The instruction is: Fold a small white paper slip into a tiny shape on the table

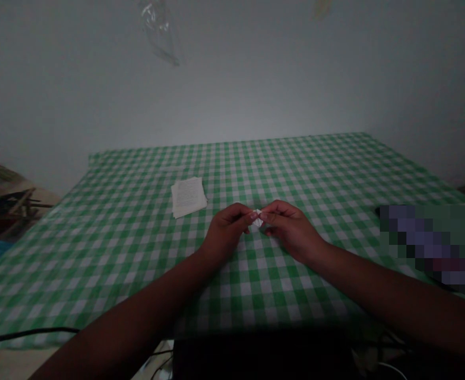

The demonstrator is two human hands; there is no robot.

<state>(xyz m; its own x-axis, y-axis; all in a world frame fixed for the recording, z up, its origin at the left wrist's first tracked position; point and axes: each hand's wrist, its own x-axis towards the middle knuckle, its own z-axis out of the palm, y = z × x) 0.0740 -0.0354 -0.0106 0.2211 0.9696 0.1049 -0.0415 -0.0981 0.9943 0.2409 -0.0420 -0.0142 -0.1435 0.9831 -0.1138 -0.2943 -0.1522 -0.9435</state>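
A small folded piece of white paper (258, 218) is pinched between my two hands over the middle of the table. My left hand (228, 227) grips its left side with thumb and forefinger. From the right, my right hand (290, 227) pinches the other side in the same way. The fingertips nearly meet, so much of the paper is hidden. To the left and farther off lies a loose stack of printed paper sheets (188, 197), apart from both hands.
A green and white checked cloth (232, 163) covers the table, which stands by a pale wall (256, 74). At the right edge lies a blurred-out dark object (430, 243). A black cable (30, 332) crosses the near left edge. A clear plastic bag (159, 31) hangs on the wall.
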